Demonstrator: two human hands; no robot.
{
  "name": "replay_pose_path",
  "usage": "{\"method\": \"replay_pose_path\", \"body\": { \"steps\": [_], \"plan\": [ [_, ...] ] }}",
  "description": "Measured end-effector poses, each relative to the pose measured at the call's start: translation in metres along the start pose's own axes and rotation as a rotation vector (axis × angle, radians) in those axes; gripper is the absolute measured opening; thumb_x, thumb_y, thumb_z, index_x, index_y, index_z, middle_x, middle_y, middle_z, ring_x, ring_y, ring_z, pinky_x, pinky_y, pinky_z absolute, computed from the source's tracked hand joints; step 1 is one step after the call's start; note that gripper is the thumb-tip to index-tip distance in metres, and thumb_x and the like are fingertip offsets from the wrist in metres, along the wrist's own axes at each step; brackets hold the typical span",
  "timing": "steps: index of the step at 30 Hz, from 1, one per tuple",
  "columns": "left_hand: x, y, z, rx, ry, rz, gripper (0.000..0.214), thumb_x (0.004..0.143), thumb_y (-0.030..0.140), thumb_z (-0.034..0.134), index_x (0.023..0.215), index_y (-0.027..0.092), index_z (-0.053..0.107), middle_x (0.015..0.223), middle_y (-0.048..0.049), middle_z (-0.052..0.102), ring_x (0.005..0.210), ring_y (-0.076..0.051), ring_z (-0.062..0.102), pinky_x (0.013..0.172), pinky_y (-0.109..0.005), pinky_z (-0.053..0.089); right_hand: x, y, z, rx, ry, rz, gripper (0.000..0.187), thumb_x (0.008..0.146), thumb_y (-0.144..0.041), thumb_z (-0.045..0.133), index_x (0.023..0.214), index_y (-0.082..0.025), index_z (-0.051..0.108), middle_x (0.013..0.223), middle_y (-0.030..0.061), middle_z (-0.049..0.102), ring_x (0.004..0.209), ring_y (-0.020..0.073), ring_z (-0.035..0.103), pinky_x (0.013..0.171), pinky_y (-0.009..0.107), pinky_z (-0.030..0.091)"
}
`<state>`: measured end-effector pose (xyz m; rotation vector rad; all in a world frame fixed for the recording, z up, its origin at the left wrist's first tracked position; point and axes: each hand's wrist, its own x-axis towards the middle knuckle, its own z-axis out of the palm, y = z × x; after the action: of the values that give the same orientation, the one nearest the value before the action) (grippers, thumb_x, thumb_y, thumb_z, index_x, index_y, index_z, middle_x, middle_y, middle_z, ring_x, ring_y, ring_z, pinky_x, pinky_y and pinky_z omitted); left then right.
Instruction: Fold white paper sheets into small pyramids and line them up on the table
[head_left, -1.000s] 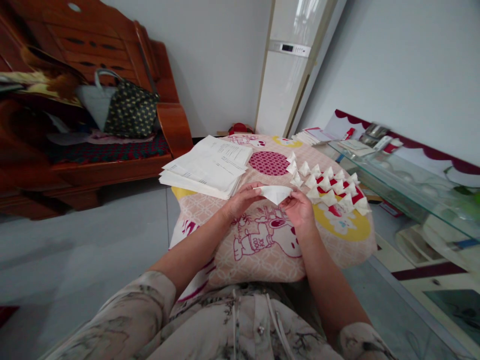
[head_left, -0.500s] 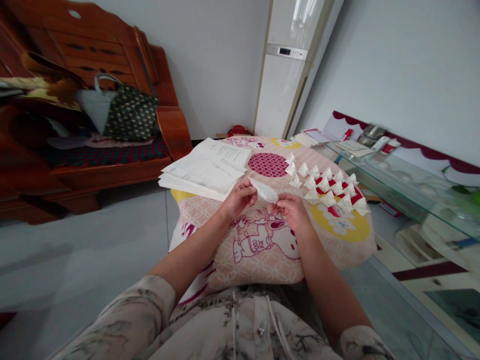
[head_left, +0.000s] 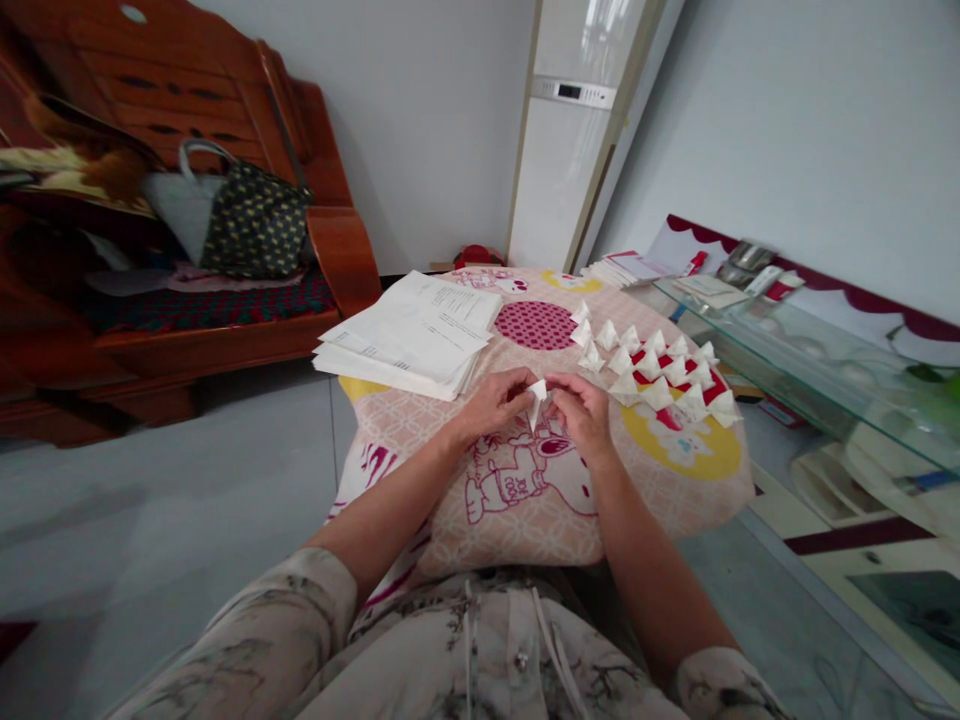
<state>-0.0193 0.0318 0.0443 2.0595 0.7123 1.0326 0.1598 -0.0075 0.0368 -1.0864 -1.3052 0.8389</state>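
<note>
A small folded piece of white paper (head_left: pixel 537 396) sits pinched between my two hands above a pink cartoon-print cushion (head_left: pixel 525 500) on my lap. My left hand (head_left: pixel 495 403) grips its left side with closed fingers. My right hand (head_left: pixel 579 410) grips its right side, fingers pressed together. Only a narrow folded edge of the paper shows between the fingertips. To the right on the cushion lie several small folded white paper triangles (head_left: pixel 660 375) in rows. A stack of printed white sheets (head_left: pixel 409 335) rests on the cushion's far left corner.
A wooden bench (head_left: pixel 187 260) with a dark patterned handbag (head_left: pixel 255 225) stands at the left. A glass-topped low table (head_left: pixel 817 360) with papers and small items runs along the right. A tall white air conditioner (head_left: pixel 562 140) stands against the far wall. Grey floor lies at the left.
The paper was a wide open triangle, then bent over; now it is folded down to a narrow piece. Both hands have drawn together around it.
</note>
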Motion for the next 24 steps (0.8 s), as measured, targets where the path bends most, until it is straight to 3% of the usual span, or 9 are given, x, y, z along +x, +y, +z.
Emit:
{"method": "replay_pose_path", "body": {
  "steps": [4,9,16,24],
  "plan": [
    [0.001,-0.001,0.002,-0.061,0.019,0.011,0.019,0.088,0.032,0.056,0.097,0.016,0.059,0.08,-0.0004,0.062,0.067,-0.012,0.052,0.06,-0.025,0.038,0.0,-0.003,-0.002,0.061,-0.019,0.057,0.019,0.073,-0.033,0.074,0.085,-0.019,0.074,0.054,-0.0016,0.064,0.04,0.0108,0.05,0.038,0.022,0.035],
    [0.0,0.003,0.005,-0.118,-0.011,-0.009,0.016,0.088,0.031,0.057,0.095,0.016,0.058,0.075,0.0012,0.06,0.063,-0.011,0.052,0.06,-0.024,0.039,0.0,-0.004,-0.007,0.146,-0.143,0.123,0.019,0.073,-0.035,0.074,0.079,-0.018,0.071,0.049,-0.0009,0.065,0.035,0.0082,0.044,0.035,0.019,0.029],
    [-0.001,0.001,0.009,-0.172,-0.023,-0.014,0.027,0.082,0.032,0.068,0.101,0.016,0.057,0.069,0.0031,0.059,0.059,-0.01,0.052,0.056,-0.022,0.038,0.001,-0.002,-0.01,0.239,-0.153,0.154,0.016,0.073,-0.033,0.073,0.077,-0.017,0.071,0.05,0.001,0.067,0.04,0.0121,0.057,0.037,0.019,0.038],
    [-0.002,0.002,0.009,-0.136,0.008,0.032,0.033,0.085,0.041,0.069,0.101,0.013,0.063,0.07,0.0007,0.063,0.06,-0.01,0.056,0.058,-0.022,0.041,0.002,-0.003,-0.01,0.266,-0.146,0.159,0.018,0.072,-0.034,0.074,0.075,-0.017,0.07,0.052,0.0014,0.067,0.041,0.0137,0.06,0.037,0.02,0.042]
  ]
}}
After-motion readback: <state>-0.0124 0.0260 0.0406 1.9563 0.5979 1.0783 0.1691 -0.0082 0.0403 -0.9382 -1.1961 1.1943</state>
